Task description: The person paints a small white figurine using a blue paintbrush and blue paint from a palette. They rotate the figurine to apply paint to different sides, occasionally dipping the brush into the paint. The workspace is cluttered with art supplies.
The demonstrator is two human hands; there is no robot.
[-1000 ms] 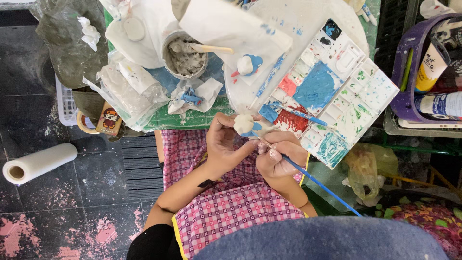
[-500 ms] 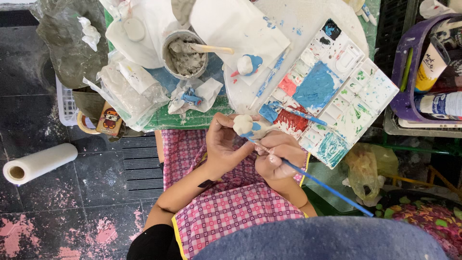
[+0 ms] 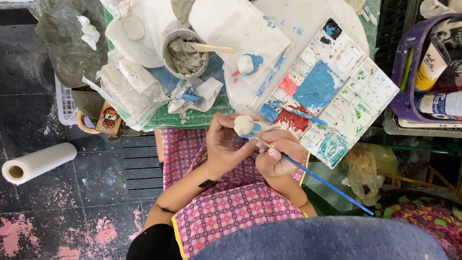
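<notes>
We grip a small white clay figure (image 3: 244, 124) in the fingertips of the left hand (image 3: 224, 147), just above the lap. The right hand (image 3: 276, 154) is closed around a blue-handled paintbrush (image 3: 322, 180), its tip touching the figure. The paint palette (image 3: 332, 91) lies on the worktop (image 3: 192, 118) just beyond.

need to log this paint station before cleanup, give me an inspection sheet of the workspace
surface: green table, crowded.
job's things: small white clay figure with blue paint; blue-handled paintbrush; stained paint palette.
clutter: tub of grey paste with stick, second painted figure, crumpled tissue, plastic bags.
grippers: left hand holds the figure; right hand holds the brush to it.
cables: nothing seen.
surroundings: dark tiled floor, paper roll, purple basket of paint tubes.
</notes>
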